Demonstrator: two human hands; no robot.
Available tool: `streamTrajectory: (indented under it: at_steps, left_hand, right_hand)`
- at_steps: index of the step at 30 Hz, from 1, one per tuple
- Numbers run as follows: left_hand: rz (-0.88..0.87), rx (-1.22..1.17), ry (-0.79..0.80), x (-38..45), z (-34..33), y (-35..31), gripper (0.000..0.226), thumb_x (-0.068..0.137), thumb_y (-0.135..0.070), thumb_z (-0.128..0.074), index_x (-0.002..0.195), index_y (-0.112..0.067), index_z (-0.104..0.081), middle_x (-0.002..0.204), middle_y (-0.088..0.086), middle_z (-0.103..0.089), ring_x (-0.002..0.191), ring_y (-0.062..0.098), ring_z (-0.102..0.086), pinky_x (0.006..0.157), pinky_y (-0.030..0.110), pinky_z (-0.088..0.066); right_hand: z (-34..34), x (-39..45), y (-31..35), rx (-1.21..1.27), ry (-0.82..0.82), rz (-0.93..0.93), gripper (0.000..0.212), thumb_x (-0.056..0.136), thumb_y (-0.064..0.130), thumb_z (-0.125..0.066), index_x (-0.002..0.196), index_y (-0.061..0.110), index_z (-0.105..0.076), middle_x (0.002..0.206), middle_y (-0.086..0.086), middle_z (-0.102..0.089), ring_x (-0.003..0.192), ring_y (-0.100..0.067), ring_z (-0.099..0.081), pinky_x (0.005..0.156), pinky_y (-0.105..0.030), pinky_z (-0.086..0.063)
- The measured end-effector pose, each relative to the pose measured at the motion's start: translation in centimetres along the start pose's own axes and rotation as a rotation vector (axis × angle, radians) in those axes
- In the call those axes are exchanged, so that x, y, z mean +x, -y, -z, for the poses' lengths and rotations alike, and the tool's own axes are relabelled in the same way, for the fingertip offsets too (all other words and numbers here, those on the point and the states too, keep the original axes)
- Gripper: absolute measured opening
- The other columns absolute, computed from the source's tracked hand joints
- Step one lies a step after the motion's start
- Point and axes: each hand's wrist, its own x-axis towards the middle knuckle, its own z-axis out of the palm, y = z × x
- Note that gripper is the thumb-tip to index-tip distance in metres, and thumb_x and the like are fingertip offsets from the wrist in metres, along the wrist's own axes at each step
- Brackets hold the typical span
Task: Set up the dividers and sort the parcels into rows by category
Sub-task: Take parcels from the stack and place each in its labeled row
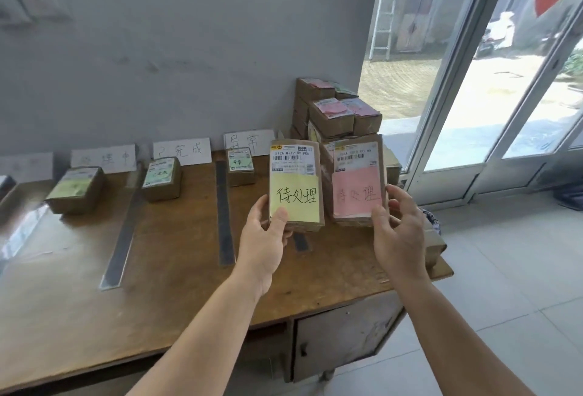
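Observation:
My left hand (pixel 266 231) grips the lower edge of a brown parcel with a yellow note (pixel 296 184), held upright above the wooden table (pixel 176 269). My right hand (pixel 399 225) hovers with relaxed fingers at the right edge of a parcel with a pink note (pixel 356 187), which leans against the parcel stack (pixel 334 112). Grey strip dividers (pixel 224 212) (pixel 121 247) lie across the table. Three sorted parcels (pixel 75 189) (pixel 161 178) (pixel 241 167) sit in separate rows below white paper labels (pixel 182 151) on the wall.
A transparent strip (pixel 22 231) lies at the table's left. A short dark piece (pixel 300 241) lies under the held parcel. Another parcel (pixel 433 238) overhangs the table's right edge. A glass door (pixel 473 80) and tiled floor are to the right. A cabinet door (pixel 344 332) sits below the table.

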Motion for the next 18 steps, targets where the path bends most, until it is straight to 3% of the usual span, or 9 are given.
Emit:
streamTrajectory:
  at_steps: [9, 12, 15, 18]
  left_hand:
    - [-0.113, 0.015, -0.184, -0.7, 12.3, -2.2, 0.039, 0.093, -0.033, -0.057, 0.129, -0.038, -0.043, 0.100, -0.010, -0.069, 0.090, 0.012, -0.067, 0.071, 0.023, -0.054]
    - [-0.148, 0.016, -0.256, -1.4, 16.4, -2.7, 0.038, 0.092, -0.035, -0.058, 0.127, -0.039, -0.044, 0.098, -0.010, -0.069, 0.087, 0.013, -0.068, 0.072, 0.024, -0.056]
    - [-0.170, 0.007, -0.311, -2.4, 20.4, -2.9, 0.039, 0.091, -0.035, -0.057, 0.128, -0.035, -0.043, 0.103, -0.005, -0.069, 0.090, 0.017, -0.068, 0.075, 0.027, -0.057]
    - [-0.195, -0.020, -0.367, -3.5, 24.1, -2.8, 0.039, 0.092, -0.032, -0.057, 0.129, -0.030, -0.043, 0.101, -0.003, -0.071, 0.092, 0.017, -0.068, 0.078, 0.030, -0.057]
  right_hand:
    - [-9.1, -4.3, 6.9, 0.115, 0.129, 0.074, 0.034, 0.095, 0.032, -0.053, 0.128, 0.036, -0.046, 0.121, 0.000, -0.047, 0.101, -0.007, -0.054, 0.082, -0.025, -0.052]
    - [-12.3, -6.3, 8.9, 0.146, 0.185, 0.085, 0.037, 0.095, 0.032, -0.054, 0.131, 0.033, -0.046, 0.113, 0.008, -0.047, 0.106, -0.012, -0.053, 0.088, -0.036, -0.053]
    - [-15.4, -8.3, 10.7, 0.172, 0.243, 0.118, 0.037, 0.095, 0.036, -0.053, 0.131, 0.035, -0.046, 0.118, 0.006, -0.048, 0.102, -0.005, -0.053, 0.085, -0.025, -0.050]
    - [-18.6, -10.0, 12.2, 0.197, 0.320, 0.136, 0.036, 0.095, 0.036, -0.052, 0.131, 0.034, -0.046, 0.121, 0.000, -0.051, 0.107, -0.009, -0.051, 0.086, -0.025, -0.049]
